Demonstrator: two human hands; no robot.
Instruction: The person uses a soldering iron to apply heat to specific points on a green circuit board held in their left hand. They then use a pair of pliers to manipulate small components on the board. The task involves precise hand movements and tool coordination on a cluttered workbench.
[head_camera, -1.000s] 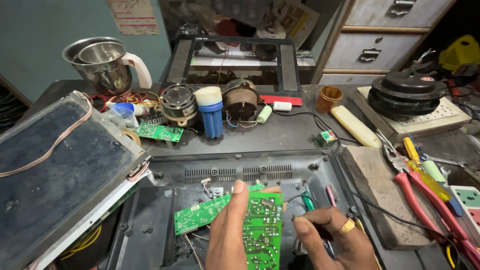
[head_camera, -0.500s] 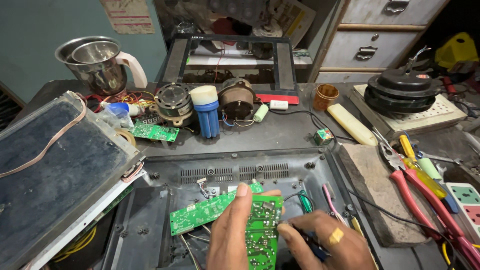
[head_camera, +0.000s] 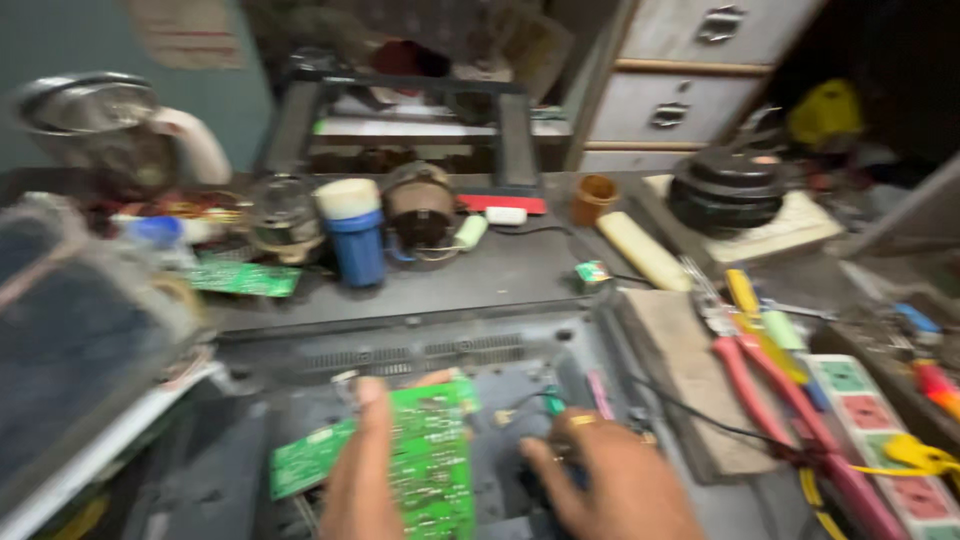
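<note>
We take the green board (head_camera: 432, 455) as our landmark; it sits low centre in the open grey casing (head_camera: 300, 370) on the table (head_camera: 500, 270). Frame is blurred, so small parts are hard to tell.

Behind the board, across the casing's vent strip: a blue can (head_camera: 355, 240) w/ cream cap, a round motor (head_camera: 420, 205) just right of it, a steel jug (head_camera: 110, 125) far back-left, and a 2nd small green board (head_camera: 240, 278) left of the can. Right of the board lies a wood block (head_camera: 685, 360), then red pliers (head_camera: 790, 420) and a yellow driver (head_camera: 745, 295); a white power strip (head_camera: 880, 430) w/ green and red squares is beyond those. A black wire crosses the block toward the right hand. Back-right of the board: a black round stack (head_camera: 735, 185) on a cream base, and grey drawers (head_camera: 690, 90) above. A pale paper sign hangs top-left on the teal wall, print unreadable.

Left hand (head_camera: 365, 480) lies flat on the board's left side, finger stretched up along it; grip narrow, pressing the board. Right hand (head_camera: 610, 480), ring on a finger, is curled just right of the board; we can't tell what its grip holds.
</note>
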